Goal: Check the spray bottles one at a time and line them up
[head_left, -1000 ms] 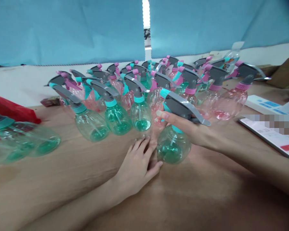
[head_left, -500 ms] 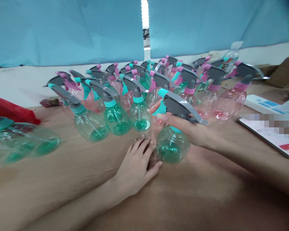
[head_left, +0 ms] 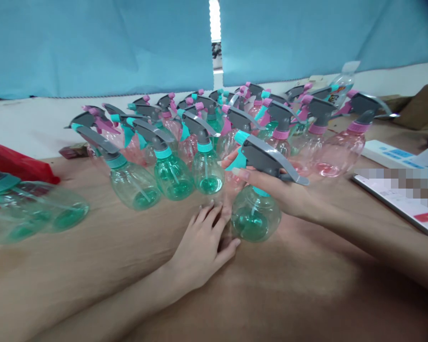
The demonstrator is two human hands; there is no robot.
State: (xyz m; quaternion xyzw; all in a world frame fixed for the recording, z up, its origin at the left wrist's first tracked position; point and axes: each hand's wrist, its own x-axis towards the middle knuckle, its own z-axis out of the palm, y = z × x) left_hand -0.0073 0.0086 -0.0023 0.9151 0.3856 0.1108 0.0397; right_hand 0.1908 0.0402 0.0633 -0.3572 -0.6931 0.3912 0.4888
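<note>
A clear green spray bottle [head_left: 256,216] with a grey and turquoise trigger head stands upright on the table in front of me. My right hand [head_left: 271,183] is around its neck just below the head, thumb towards the trigger; the far fingers are partly hidden behind the bottle. Close to the left of its base, my left hand [head_left: 205,242] lies on the table with its fingers stretched out and nothing in it. Just beyond that hand are another green spray bottle [head_left: 207,168] and a darker green one [head_left: 173,175].
Several more spray bottles, green and pink, crowd the back, among them a pink one [head_left: 338,147] at right. More green bottles [head_left: 57,213] are at left by a red bag [head_left: 17,161]. A phone-like screen [head_left: 395,197], a white box [head_left: 388,154] and a cardboard box [head_left: 421,107] lie right.
</note>
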